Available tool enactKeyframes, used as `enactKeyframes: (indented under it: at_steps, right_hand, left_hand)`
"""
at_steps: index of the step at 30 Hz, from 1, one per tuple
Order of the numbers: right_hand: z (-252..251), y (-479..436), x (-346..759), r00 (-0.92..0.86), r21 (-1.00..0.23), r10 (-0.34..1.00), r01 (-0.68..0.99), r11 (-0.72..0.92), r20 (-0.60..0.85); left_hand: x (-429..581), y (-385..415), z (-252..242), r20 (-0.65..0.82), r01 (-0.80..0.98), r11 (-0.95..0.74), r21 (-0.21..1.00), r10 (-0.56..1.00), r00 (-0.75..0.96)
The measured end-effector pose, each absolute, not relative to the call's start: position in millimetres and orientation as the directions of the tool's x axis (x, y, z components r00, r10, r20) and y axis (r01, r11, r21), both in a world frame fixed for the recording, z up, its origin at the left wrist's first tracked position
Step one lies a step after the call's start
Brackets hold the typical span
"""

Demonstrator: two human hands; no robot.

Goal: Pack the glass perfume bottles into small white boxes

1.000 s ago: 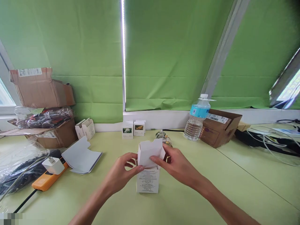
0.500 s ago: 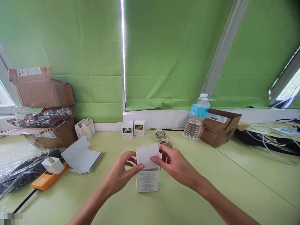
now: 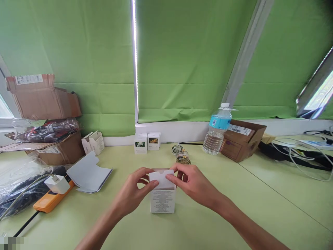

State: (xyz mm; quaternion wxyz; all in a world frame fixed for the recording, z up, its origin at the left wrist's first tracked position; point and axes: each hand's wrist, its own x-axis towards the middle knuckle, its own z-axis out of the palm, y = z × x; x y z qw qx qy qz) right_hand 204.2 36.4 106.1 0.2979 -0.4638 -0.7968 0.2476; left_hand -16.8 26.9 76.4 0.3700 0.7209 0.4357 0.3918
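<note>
A small white paper box (image 3: 162,201) with fine print on its front stands upright on the table before me. Above the print, a blank white panel (image 3: 161,180) with a notch in its top edge shows between my thumbs. My left hand (image 3: 142,184) is closed on the left side, thumb on the panel's face. On the right side, my right hand (image 3: 186,177) grips with its thumb on the panel and fingers curled behind. The inside of the box is hidden. Just behind it stand glass bottles (image 3: 183,158) with gold-coloured parts.
Two small picture boxes (image 3: 141,146) stand by the wall. On the right are a water bottle (image 3: 213,137) and a brown carton (image 3: 238,142). To the left lie folded white paper (image 3: 90,173), an orange power strip (image 3: 49,201) and stacked cartons (image 3: 44,100).
The blank panel's top edge has come down, so less of it stands up, and the rear edge of the box shows behind it. Both hands keep their hold. The view has shifted slightly.
</note>
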Motion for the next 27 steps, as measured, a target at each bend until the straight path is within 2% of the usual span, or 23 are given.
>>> enactKeyframes:
  at_steps: [8, 17, 23, 27]
  right_hand:
    - [104.9, 38.0, 204.3, -0.388, -0.645, 0.870, 0.588, 0.488, 0.305]
    - [102.8, 38.0, 204.0, -0.444, -0.587, 0.849, 0.619, 0.522, 0.286]
    - [104.4, 35.9, 206.5, -0.458, -0.572, 0.842, 0.624, 0.532, 0.284]
    - [108.9, 32.4, 208.7, -0.536, -0.512, 0.805, 0.631, 0.583, 0.256]
  left_hand:
    - [-16.2, 26.9, 72.3, 0.268, 0.392, -0.379, 0.838, 0.912, 0.309]
    - [-15.6, 27.4, 72.5, 0.292, 0.399, -0.402, 0.824, 0.905, 0.308]
    - [-21.1, 27.6, 68.6, 0.191, 0.432, -0.331, 0.839, 0.923, 0.335]
    - [-23.8, 29.9, 61.6, 0.173, 0.497, -0.313, 0.809, 0.935, 0.309]
